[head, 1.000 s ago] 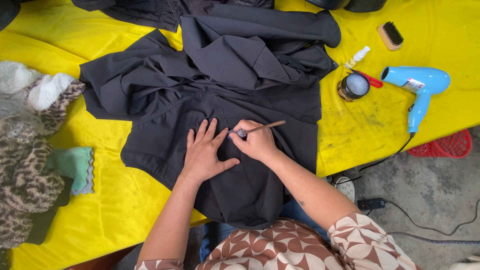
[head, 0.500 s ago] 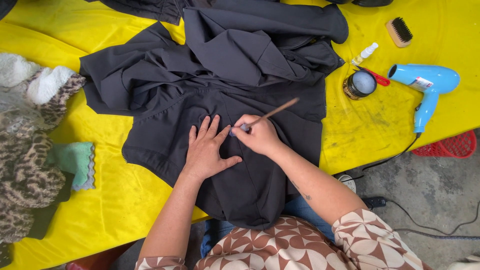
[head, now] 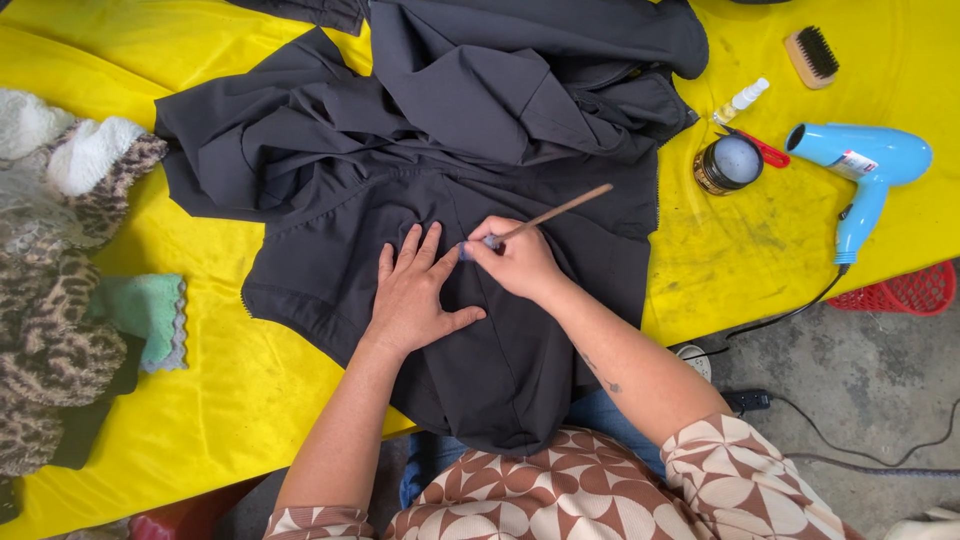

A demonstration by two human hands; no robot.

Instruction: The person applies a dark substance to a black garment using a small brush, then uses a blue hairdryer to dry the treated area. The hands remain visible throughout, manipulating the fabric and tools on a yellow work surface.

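A table covered with a bright yellow cloth [head: 250,400] is largely taken up by a crumpled black fabric jacket [head: 450,180], which is spread across its middle. On the jacket's lower part the left hand [head: 415,295] is laid flat with fingers spread, pressing the fabric down, while just to its right the right hand [head: 515,262] is closed around a thin wooden-handled brush [head: 545,215], whose tip is set against the fabric between the two hands. To the right of the jacket, a light blue plastic hair dryer [head: 865,165], a small round dark tin [head: 728,163] and a wooden bristle brush [head: 812,57] are seen on the yellow cloth.
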